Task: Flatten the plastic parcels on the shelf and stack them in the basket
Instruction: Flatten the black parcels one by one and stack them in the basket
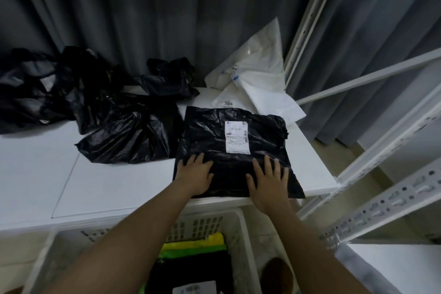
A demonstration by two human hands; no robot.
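Note:
A black plastic parcel [236, 148] with a white shipping label lies flat at the front right of the white shelf [114, 186]. My left hand [194, 174] presses on its near left part with fingers spread. My right hand [268, 178] presses flat on its near right part. Below the shelf's front edge stands a white perforated basket [241, 224]. It holds a black parcel [191, 274] with a label, lying on yellow and green ones [202, 244].
Several crumpled black parcels [124, 136] lie on the shelf's left and middle. White parcels [260, 79] lean at the back right against a grey curtain. White metal rack posts [358, 164] stand on the right.

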